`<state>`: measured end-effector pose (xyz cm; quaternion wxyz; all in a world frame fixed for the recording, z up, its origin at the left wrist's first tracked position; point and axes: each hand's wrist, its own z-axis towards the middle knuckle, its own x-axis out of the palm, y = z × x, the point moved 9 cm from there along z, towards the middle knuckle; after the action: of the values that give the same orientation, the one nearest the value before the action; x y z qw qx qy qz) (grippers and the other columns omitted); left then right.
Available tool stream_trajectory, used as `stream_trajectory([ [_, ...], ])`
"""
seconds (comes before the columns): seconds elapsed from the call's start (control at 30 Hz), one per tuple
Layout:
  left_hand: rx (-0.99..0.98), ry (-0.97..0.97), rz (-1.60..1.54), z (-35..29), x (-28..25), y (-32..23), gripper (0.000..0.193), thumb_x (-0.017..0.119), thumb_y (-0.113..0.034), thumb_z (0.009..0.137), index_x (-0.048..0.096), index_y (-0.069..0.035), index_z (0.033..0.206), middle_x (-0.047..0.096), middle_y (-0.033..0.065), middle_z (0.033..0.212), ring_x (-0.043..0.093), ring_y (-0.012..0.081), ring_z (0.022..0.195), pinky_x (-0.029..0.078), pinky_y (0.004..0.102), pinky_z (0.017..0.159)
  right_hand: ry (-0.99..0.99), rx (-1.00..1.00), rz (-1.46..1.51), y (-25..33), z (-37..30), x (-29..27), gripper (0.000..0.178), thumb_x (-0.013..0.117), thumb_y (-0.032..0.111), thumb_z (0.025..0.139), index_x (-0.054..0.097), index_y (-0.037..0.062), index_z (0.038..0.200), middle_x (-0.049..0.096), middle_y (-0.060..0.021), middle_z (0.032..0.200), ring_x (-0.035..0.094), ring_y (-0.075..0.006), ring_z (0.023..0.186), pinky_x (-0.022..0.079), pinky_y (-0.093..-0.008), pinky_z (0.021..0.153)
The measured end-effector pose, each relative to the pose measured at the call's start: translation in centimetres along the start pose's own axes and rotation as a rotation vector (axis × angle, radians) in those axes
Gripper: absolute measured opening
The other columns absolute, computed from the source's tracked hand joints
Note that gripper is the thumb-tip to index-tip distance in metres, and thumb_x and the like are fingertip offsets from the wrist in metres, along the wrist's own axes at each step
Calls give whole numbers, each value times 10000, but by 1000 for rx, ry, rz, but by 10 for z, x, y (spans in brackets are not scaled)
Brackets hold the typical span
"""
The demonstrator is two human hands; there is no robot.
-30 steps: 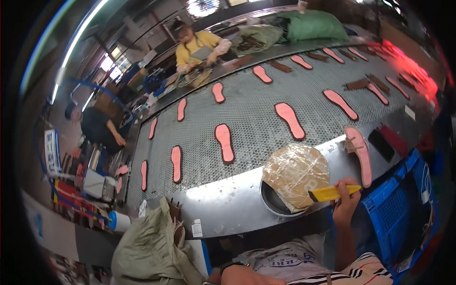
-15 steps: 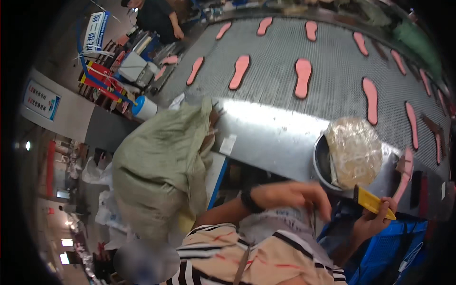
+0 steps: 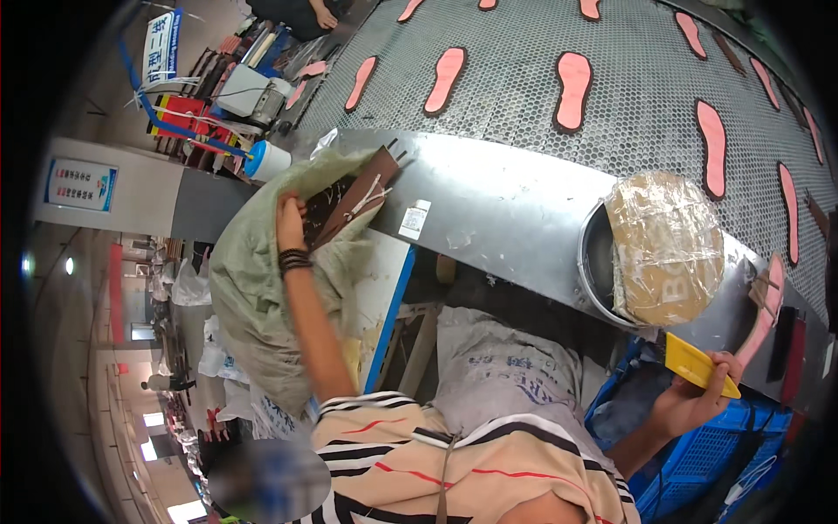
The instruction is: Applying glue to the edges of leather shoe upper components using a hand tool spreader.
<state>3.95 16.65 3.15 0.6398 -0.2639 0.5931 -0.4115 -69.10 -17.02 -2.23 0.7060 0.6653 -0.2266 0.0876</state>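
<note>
My left hand [image 3: 291, 223], a dark bracelet at its wrist, is closed at the mouth of a pale green woven sack [image 3: 253, 279] on the left. Next to it, brown flat pieces [image 3: 353, 201] with whitish marks stick out of the sack's opening. My right hand [image 3: 694, 402], at the lower right, grips a flat yellow brush [image 3: 698, 365] between thumb and fingers. A pink insole [image 3: 764, 323] lies just beyond that hand. Close by on the metal ledge [image 3: 497, 201] stands a metal bowl [image 3: 596, 262], partly covered by a round, tape-wrapped cardboard piece [image 3: 670, 249].
Several pink insoles with dark rims [image 3: 573, 87] lie spaced out on the mesh conveyor [image 3: 506, 79] ahead. A blue crate [image 3: 716, 463] stands below my right hand, and a whitish sack [image 3: 506, 358] before my body. Another person's hand [image 3: 326, 16] shows at the far left.
My left hand has swung from near the bowl leftward to the sack's mouth, which now gapes and shows brown pieces inside. My right hand still holds the yellow brush. The view has tilted down.
</note>
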Motion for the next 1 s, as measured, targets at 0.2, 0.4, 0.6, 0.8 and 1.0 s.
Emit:
stream_trajectory([
  [0.2, 157, 860, 911, -7, 68, -4, 759, 537, -592, 916, 484, -11, 1402, 517, 247, 1390, 505, 340, 1284, 375, 390, 1092, 4, -14, 18, -14, -20, 34, 110, 545, 145, 990, 550, 35, 996, 521, -59, 943, 567, -132, 842, 514, -265, 752],
  [0.4, 556, 454, 1009, 73, 33, 78, 766, 509, -566, 951, 380, -49, 1502, 401, 196, 1533, 346, 341, 1432, 265, 391, 1190, 146, 115, 48, -28, -28, 53, 94, 530, 141, 1004, 543, 50, 1025, 521, -45, 972, 557, -127, 887, 497, -270, 835],
  [0.6, 963, -26, 1043, 134, 24, 2, 456, 460, -368, 987, 597, -69, 1303, 577, 200, 1352, 515, 394, 1247, 351, 466, 1117, 60, 58, -52, -28, -26, 59, 107, 536, 133, 988, 545, 27, 999, 527, -57, 941, 542, -128, 876, 483, -260, 794],
  [0.8, 896, 20, 1018, 151, 35, 4, 439, 476, -328, 969, 596, -67, 1300, 584, 202, 1339, 529, 386, 1236, 369, 459, 1098, 104, 39, -38, -29, -37, 74, 111, 536, 141, 992, 546, 31, 996, 518, -56, 955, 538, -129, 893, 470, -258, 811],
  [1.0, 876, 54, 986, 150, 20, 13, 426, 491, -289, 950, 594, -65, 1297, 592, 204, 1327, 543, 378, 1225, 386, 452, 1079, 35, 46, -104, -33, -48, 80, 120, 531, 149, 995, 544, 31, 1010, 516, -57, 955, 544, -137, 894, 485, -267, 805],
])
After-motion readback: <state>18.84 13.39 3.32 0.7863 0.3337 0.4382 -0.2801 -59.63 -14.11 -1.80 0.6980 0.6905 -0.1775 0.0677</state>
